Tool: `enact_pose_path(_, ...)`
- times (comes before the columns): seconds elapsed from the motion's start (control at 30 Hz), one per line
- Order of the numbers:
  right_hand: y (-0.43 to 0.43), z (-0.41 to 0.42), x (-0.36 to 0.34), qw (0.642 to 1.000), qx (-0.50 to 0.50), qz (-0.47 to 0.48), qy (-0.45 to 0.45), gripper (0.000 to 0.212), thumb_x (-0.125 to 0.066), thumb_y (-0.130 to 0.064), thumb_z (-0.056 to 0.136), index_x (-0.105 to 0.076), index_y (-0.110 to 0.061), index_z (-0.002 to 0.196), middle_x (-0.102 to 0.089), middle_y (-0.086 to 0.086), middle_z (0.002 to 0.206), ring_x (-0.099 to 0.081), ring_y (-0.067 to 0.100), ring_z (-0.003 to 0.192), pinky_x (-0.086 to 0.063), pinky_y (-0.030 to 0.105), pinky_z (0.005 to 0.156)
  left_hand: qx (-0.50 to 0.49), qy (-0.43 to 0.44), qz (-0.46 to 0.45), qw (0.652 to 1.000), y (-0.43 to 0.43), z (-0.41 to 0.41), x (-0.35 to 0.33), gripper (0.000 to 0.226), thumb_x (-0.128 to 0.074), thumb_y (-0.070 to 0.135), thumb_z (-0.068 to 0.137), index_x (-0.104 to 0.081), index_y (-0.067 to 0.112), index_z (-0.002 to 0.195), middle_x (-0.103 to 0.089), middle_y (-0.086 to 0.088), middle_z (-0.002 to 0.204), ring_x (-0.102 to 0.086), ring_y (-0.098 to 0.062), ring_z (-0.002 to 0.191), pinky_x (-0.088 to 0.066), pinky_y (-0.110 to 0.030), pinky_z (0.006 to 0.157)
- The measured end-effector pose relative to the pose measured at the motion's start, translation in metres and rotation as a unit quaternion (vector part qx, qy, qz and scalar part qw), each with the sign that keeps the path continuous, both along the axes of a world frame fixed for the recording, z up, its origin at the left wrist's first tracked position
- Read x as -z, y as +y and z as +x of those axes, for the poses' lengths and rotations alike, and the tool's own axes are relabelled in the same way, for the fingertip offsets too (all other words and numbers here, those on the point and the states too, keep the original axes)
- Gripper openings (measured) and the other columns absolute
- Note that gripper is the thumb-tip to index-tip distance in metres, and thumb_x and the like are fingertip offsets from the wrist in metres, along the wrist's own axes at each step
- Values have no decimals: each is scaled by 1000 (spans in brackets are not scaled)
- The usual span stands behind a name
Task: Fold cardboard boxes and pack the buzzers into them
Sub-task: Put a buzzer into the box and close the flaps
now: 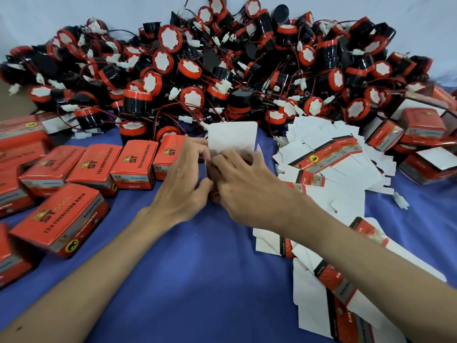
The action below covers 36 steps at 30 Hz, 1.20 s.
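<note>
Both hands meet at the table's middle on one cardboard box (231, 137), whose white lid flap stands upright behind the fingers. My left hand (183, 179) holds the box's left side with thumb and fingers curled around it. My right hand (243, 184) covers the box's opening, fingers bent over it; what lies inside is hidden. A big heap of black-and-red buzzers (222, 70) with red wires and white plugs fills the back of the table.
Several folded red boxes (94, 167) stand in rows at the left. Flat unfolded box blanks (329, 164) lie piled at the right and near my right forearm. More red boxes (422, 134) are stacked far right. A blue cloth (197, 280) covers the table.
</note>
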State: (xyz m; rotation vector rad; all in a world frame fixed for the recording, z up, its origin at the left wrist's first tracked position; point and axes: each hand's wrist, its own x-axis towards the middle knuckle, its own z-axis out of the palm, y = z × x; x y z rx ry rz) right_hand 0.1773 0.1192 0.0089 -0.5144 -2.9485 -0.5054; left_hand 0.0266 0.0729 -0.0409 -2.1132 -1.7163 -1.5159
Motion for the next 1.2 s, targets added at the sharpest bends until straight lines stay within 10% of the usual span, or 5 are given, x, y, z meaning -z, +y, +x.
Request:
enact_pose_path(0.37,6,1,-18,996,-2,-89,8,22,-36,-16,97,-53,-15,110,-37,0,116,-43,27,113,-49,42,83,-14,11,5,1000,1,-1,3,22,-45,21,82,-36,19,102,-43,-4,113,-45,-11,99,-38,-18,82)
enact_pose_path(0.6,18,2,-19,989,-6,-149,-9,33,-41,-14,97,-51,-16,128,-48,3,129,-50,23,110,-38,26,81,-36,21,-12,999,1,0,3,23,-43,21,78,-39,10,97,-42,-5,108,-42,-9,95,-33,-10,81)
enact_pose_path(0.73,16,5,-20,986,-3,-162,-30,30,-41,-19,99,-53,-17,127,-41,1,141,-50,25,118,-45,40,92,-41,33,-15,999,1,1,2,25,-47,21,80,-42,5,99,-42,-7,107,-42,-10,96,-33,-10,81)
enact_pose_path(1.2,12,8,-17,996,-41,-67,-29,27,-32,-17,101,-56,-17,114,-54,4,120,-56,24,108,-48,36,81,-24,64,-84,994,-9,5,-6,51,-36,28,84,-51,-1,124,-50,-15,129,-51,-30,115,-47,-49,87)
